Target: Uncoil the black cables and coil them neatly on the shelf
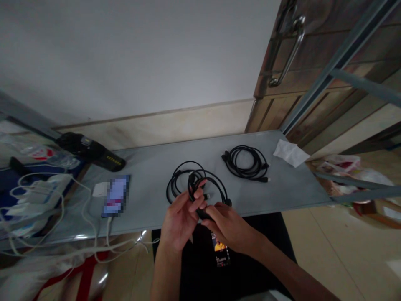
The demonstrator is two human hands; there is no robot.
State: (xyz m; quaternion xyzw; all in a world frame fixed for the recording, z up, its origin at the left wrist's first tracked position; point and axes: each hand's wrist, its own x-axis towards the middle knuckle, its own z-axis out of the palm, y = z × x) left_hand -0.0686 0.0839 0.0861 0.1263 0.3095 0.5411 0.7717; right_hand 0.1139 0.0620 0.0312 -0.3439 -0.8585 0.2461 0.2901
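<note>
Both of my hands are closed around a looped black cable at the front edge of the grey shelf. The fingers of my left hand wrap its bundled strands. Close beside it, my right hand pinches a lower part of the same cable, with some fingers hidden. Behind my left hand more black loops lie on the shelf; whether they belong to the held cable I cannot tell. A connector end shows near my fingers. Farther right rests a separate coiled black cable with its plugs showing.
The grey shelf runs along a wall, between metal posts. On its left are a phone, a black cylindrical case, a plastic bottle and tangled white cords. A crumpled white tissue lies at the right end.
</note>
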